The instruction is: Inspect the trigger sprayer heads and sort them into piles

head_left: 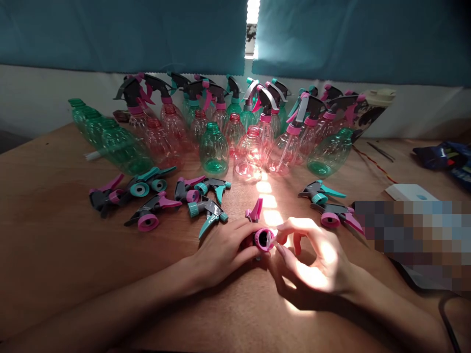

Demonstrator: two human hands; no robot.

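Observation:
My left hand point(224, 250) is closed around a spray trigger head point(262, 235) with a pink collar and pink lever, held just above the wooden table point(55, 255). The collar's open end faces me. My right hand point(312, 257) rests beside it, fingertips pinched at the collar's right rim. Both hands lie in a strip of sunlight.
Loose trigger heads in pink point(149, 215) and teal point(209, 211) lie left of my hands, more point(326, 201) to the right. Several pink and green plastic bottles point(213, 149) stand in rows behind, some capped with sprayers. A white box point(410, 191) sits at right.

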